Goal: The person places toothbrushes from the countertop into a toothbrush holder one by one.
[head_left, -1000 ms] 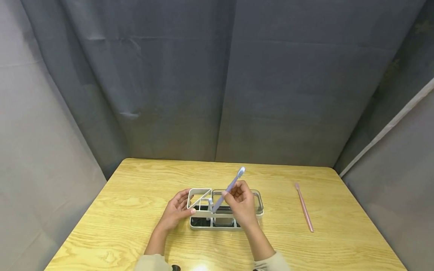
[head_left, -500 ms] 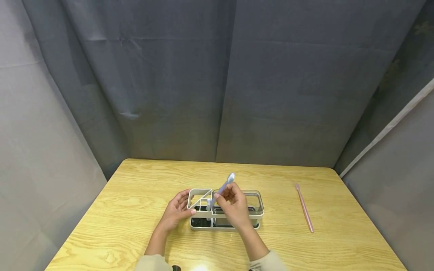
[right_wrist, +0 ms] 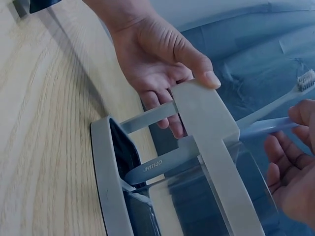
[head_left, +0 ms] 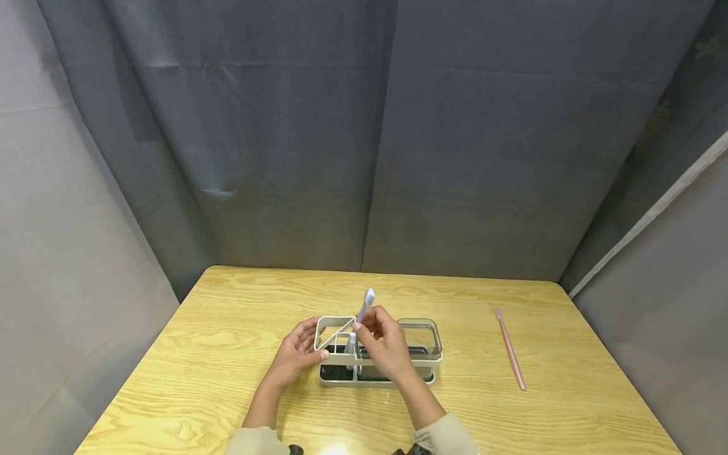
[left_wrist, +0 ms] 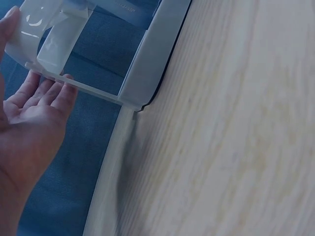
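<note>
A pale toothbrush holder (head_left: 341, 359) with an upper frame, dark base and clear cup stands mid-table. My left hand (head_left: 297, 355) grips its left end, thumb on the front of the upper frame and fingers behind, as the right wrist view confirms. A white toothbrush (head_left: 352, 341) stands in a small slot; its lettered handle (right_wrist: 157, 167) reaches down towards the base. With thumb and fingers, my right hand (head_left: 387, 347) pinches a purple toothbrush (head_left: 366, 300), bristles up, its lower end at the frame beside the white one. The hand covers part of the holder and handle.
A pink toothbrush (head_left: 510, 349) lies on the wooden table (head_left: 569, 392) to the right. The clear cup (head_left: 423, 338) occupies the holder's right side. Grey curtains (head_left: 284, 158) enclose the back and sides.
My right hand has moved left with the purple toothbrush, which has turned more upright and come close to the small slot. The left hand and holder have stayed put.
</note>
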`<state>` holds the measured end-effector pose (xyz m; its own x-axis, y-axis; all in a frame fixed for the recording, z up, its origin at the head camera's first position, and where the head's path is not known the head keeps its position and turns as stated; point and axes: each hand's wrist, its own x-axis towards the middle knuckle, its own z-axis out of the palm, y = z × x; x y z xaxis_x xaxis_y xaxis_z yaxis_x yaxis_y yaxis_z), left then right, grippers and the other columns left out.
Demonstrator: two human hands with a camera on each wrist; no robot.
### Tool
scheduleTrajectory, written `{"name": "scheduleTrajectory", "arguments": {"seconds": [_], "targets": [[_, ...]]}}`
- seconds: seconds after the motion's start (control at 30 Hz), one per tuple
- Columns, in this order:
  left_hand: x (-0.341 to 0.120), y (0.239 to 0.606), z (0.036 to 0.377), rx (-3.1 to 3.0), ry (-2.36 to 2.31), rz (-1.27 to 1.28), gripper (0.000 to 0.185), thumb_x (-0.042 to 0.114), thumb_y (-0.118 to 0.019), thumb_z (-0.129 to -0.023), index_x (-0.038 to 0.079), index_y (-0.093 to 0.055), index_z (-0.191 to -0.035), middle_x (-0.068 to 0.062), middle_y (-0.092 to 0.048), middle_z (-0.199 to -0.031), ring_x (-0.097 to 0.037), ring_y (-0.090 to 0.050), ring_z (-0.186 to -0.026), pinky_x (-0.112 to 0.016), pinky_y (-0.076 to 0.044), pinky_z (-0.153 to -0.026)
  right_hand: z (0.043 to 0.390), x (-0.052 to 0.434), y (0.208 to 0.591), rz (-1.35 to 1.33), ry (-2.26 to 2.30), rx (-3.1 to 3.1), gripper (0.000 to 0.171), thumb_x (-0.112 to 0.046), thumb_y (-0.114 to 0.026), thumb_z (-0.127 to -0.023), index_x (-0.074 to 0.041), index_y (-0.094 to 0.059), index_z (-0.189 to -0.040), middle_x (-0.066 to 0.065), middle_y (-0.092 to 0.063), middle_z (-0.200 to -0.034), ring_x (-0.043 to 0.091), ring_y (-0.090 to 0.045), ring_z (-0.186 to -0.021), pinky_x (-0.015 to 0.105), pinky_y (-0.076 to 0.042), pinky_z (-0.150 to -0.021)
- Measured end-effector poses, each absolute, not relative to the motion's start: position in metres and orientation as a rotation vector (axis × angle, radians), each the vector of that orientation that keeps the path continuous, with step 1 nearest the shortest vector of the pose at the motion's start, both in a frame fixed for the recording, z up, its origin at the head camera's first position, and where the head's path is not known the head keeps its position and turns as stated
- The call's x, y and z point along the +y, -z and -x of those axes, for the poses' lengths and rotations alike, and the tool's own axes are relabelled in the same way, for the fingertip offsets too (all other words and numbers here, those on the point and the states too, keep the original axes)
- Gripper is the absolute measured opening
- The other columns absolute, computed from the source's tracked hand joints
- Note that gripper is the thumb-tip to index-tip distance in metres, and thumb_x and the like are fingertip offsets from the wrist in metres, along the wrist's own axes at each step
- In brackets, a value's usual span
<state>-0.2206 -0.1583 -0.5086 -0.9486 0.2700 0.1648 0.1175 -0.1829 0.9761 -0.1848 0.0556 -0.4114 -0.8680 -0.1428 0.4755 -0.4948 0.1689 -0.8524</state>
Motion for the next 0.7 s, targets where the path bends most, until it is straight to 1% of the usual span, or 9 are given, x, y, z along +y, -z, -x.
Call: {"name": "scheduleTrajectory", "arguments": {"seconds": [0.13, 0.23, 0.27, 0.37, 0.47, 0.53, 0.6, 0.7], "targets": [[-0.158, 0.508, 0.220, 1.933, -2.296, -0.450, 0.072, -0.006, -0.071, -0.074, -0.003, -0.035, -0.137, -0.024, -0.037, -0.139, -0.035, -0.032, -0.130, -0.029, -0.029, -0.105, 0.187, 0.056, 0.410, -0.583, -1.734, -2.251, 0.007, 0.001, -0.063, -0.086, 0.006, -0.060, -0.090, 0.007, -0.060, -0.078, 0.020, -0.054, -0.067, 0.023, -0.040, -0.055], [-0.158, 0.508, 0.220, 1.916, -2.306, -0.421, 0.072, -0.006, -0.072, -0.074, -0.001, -0.036, -0.137, -0.021, -0.038, -0.139, -0.033, -0.032, -0.130, -0.027, -0.030, -0.104, 0.198, 0.058, 0.424, -0.581, -1.728, -2.306, 0.006, -0.006, -0.064, -0.087, 0.000, -0.064, -0.089, 0.001, -0.061, -0.078, 0.017, -0.053, -0.067, 0.024, -0.042, -0.056], [-0.158, 0.508, 0.220, 1.917, -2.307, -0.416, 0.073, -0.006, -0.072, -0.074, -0.001, -0.036, -0.137, -0.021, -0.038, -0.139, -0.034, -0.032, -0.130, -0.027, -0.030, -0.104, 0.199, 0.059, 0.425, -0.587, -1.726, -2.322, 0.006, -0.006, -0.063, -0.087, 0.000, -0.064, -0.089, 0.001, -0.061, -0.078, 0.017, -0.053, -0.067, 0.025, -0.043, -0.056], [-0.158, 0.507, 0.219, 1.917, -2.305, -0.416, 0.073, -0.005, -0.072, -0.074, -0.001, -0.037, -0.137, -0.021, -0.038, -0.140, -0.034, -0.032, -0.130, -0.028, -0.030, -0.104, 0.202, 0.060, 0.426, -0.622, -1.710, -2.362, 0.006, -0.006, -0.062, -0.088, 0.000, -0.065, -0.088, 0.001, -0.061, -0.077, 0.018, -0.053, -0.067, 0.026, -0.045, -0.056], [-0.158, 0.506, 0.219, 1.928, -2.298, -0.417, 0.073, -0.004, -0.072, -0.074, -0.001, -0.037, -0.137, -0.021, -0.038, -0.139, -0.035, -0.032, -0.130, -0.030, -0.029, -0.105, 0.195, 0.060, 0.408, -0.641, -1.708, -2.429, 0.007, 0.000, -0.061, -0.087, 0.007, -0.063, -0.089, 0.007, -0.061, -0.077, 0.022, -0.053, -0.067, 0.023, -0.045, -0.056], [-0.158, 0.507, 0.219, 1.930, -2.299, -0.422, 0.073, -0.004, -0.072, -0.074, -0.002, -0.036, -0.137, -0.022, -0.038, -0.139, -0.035, -0.032, -0.130, -0.031, -0.029, -0.105, 0.196, 0.061, 0.405, -0.638, -1.727, -2.483, 0.007, 0.000, -0.061, -0.087, 0.007, -0.063, -0.089, 0.008, -0.061, -0.079, 0.020, -0.053, -0.068, 0.021, -0.045, -0.055], [-0.158, 0.508, 0.219, 1.932, -2.300, -0.425, 0.073, -0.005, -0.072, -0.074, -0.002, -0.036, -0.137, -0.022, -0.038, -0.139, -0.035, -0.033, -0.130, -0.031, -0.029, -0.105, 0.200, 0.062, 0.407, -0.624, -1.758, -2.526, 0.008, 0.000, -0.061, -0.086, 0.008, -0.063, -0.090, 0.008, -0.061, -0.079, 0.018, -0.053, -0.068, 0.021, -0.046, -0.056], [-0.158, 0.509, 0.220, 1.929, -2.304, -0.427, 0.072, -0.006, -0.071, -0.073, -0.002, -0.036, -0.137, -0.022, -0.039, -0.139, -0.034, -0.033, -0.130, -0.031, -0.029, -0.106, 0.210, 0.063, 0.420, -0.603, -1.785, -2.564, 0.008, -0.001, -0.061, -0.087, 0.007, -0.063, -0.091, 0.007, -0.061, -0.079, 0.015, -0.051, -0.067, 0.022, -0.046, -0.055]]}}
